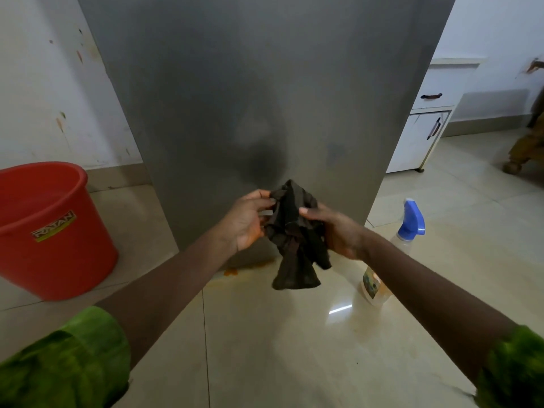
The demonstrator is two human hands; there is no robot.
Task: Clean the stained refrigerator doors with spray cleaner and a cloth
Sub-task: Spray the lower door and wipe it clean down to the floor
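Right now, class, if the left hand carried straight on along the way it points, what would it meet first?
The left hand would meet the dark cloth it holds; beyond that, probably the refrigerator door, though depth is unclear.

Dim, soft picture; glare on floor (340, 309), edges bowed.

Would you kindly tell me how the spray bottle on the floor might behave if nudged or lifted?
The spray bottle looks tall and narrow with a blue trigger head, so a nudge may tip it. It stands on glossy floor tile, so it may also slide. Only its bottom seems filled, so probably light.
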